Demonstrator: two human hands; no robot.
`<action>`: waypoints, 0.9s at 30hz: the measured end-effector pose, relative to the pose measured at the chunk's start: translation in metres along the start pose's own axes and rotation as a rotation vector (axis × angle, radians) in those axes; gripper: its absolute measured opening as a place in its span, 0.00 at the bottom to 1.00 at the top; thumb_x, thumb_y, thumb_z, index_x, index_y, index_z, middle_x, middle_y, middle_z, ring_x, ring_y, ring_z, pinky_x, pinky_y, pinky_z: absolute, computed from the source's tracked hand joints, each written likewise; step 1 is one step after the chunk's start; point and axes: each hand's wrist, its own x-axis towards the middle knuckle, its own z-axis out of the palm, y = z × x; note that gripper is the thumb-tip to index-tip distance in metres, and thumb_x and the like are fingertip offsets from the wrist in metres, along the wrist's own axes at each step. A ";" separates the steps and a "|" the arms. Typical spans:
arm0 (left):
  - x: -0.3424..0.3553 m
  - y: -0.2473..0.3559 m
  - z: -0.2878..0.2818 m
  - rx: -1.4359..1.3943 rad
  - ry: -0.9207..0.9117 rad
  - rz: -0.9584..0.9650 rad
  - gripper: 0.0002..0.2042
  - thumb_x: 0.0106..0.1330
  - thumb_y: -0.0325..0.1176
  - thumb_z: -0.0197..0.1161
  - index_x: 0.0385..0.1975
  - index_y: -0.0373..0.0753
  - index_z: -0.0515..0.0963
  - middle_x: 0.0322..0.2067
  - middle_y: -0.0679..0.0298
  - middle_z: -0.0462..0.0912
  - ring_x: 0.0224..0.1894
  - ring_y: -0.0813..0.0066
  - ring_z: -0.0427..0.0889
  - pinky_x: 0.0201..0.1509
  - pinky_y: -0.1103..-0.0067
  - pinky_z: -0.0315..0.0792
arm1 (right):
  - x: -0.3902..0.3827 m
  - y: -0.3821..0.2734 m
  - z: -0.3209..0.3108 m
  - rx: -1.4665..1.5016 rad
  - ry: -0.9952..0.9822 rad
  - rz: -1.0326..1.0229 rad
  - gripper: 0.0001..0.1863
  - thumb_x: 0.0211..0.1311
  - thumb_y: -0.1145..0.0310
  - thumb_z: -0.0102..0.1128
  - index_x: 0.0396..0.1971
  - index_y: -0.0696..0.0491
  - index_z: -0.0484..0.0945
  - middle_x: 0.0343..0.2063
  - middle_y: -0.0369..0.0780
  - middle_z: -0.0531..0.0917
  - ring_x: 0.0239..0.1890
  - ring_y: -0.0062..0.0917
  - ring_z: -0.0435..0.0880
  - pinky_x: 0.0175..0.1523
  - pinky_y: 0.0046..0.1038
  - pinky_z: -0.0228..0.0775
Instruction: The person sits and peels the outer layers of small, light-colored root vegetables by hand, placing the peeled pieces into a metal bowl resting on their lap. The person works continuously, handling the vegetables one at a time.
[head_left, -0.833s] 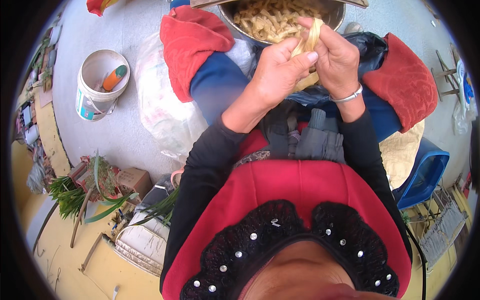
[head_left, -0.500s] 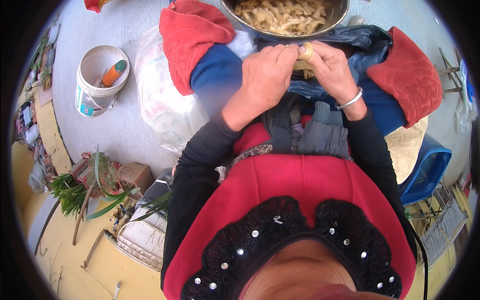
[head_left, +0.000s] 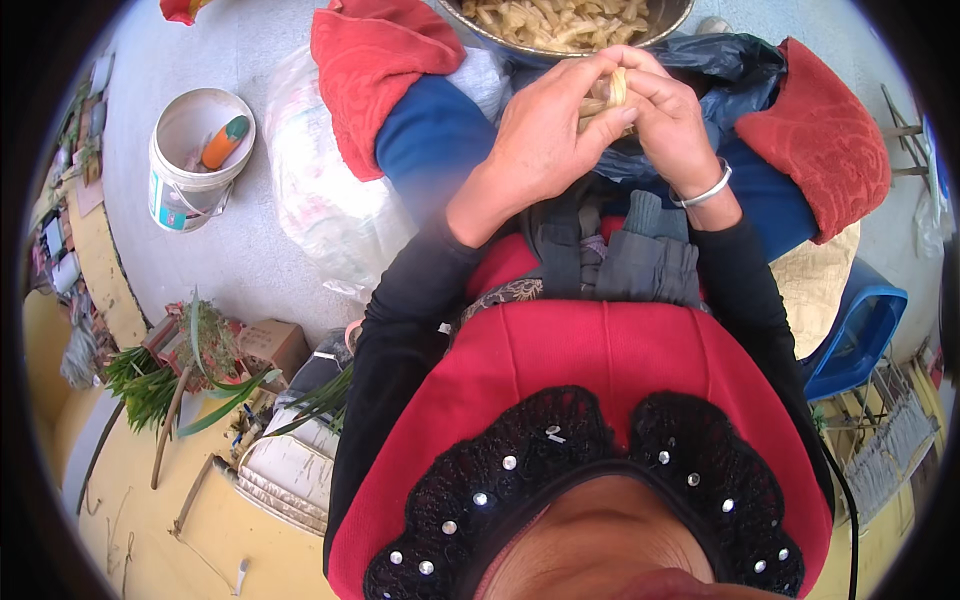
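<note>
In front of my lap, my left hand (head_left: 540, 130) and my right hand (head_left: 668, 125) meet, both closed around a pale yellow, limp strip (head_left: 617, 86). The strip is bent into a small loop between my fingertips; its ends are partly hidden by the fingers. A silvery bangle (head_left: 708, 190) circles my right wrist. Just beyond the hands stands a round metal pan (head_left: 668, 30), heaped with similar yellowish strips (head_left: 560, 22). Black plastic (head_left: 735, 65) lies under and beside the right hand.
Red cloths (head_left: 375, 75) cover my knees. A white bucket (head_left: 170, 190) at the left holds an orange-and-green object (head_left: 225, 142). A white plastic bag (head_left: 325, 200) lies by my left leg. Potted plants (head_left: 140, 380) stand lower left, a blue chair (head_left: 860, 330) at the right.
My left hand's fingers have opened out from a tight fist and now reach over the strip. My right hand has turned, and the loop sits between both hands.
</note>
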 end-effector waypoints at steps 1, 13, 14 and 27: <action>0.003 0.002 0.002 0.011 -0.009 -0.074 0.17 0.62 0.33 0.57 0.51 0.38 0.74 0.40 0.50 0.81 0.42 0.51 0.81 0.44 0.65 0.74 | 0.001 -0.003 0.001 -0.091 0.018 -0.096 0.07 0.58 0.79 0.56 0.35 0.62 0.79 0.46 0.39 0.79 0.46 0.23 0.79 0.51 0.24 0.70; -0.003 0.004 0.019 -0.792 -0.013 -0.489 0.17 0.75 0.41 0.47 0.37 0.32 0.75 0.17 0.73 0.65 0.17 0.88 0.58 0.20 0.88 0.54 | 0.033 0.001 -0.008 -0.040 0.305 -0.201 0.07 0.64 0.73 0.58 0.36 0.61 0.81 0.45 0.38 0.79 0.45 0.20 0.77 0.50 0.21 0.68; -0.010 0.012 0.021 -0.833 -0.009 -0.486 0.18 0.75 0.42 0.46 0.39 0.32 0.75 0.17 0.74 0.64 0.17 0.88 0.56 0.20 0.88 0.52 | 0.034 0.007 -0.008 0.088 0.273 -0.144 0.09 0.64 0.73 0.58 0.39 0.62 0.80 0.47 0.38 0.77 0.43 0.20 0.77 0.49 0.21 0.69; -0.013 -0.011 -0.003 0.491 0.083 0.208 0.07 0.60 0.30 0.64 0.36 0.40 0.78 0.26 0.62 0.80 0.25 0.62 0.81 0.25 0.73 0.74 | 0.025 -0.044 -0.037 -0.504 -0.323 0.041 0.12 0.66 0.65 0.58 0.40 0.58 0.80 0.29 0.37 0.80 0.32 0.18 0.76 0.38 0.21 0.70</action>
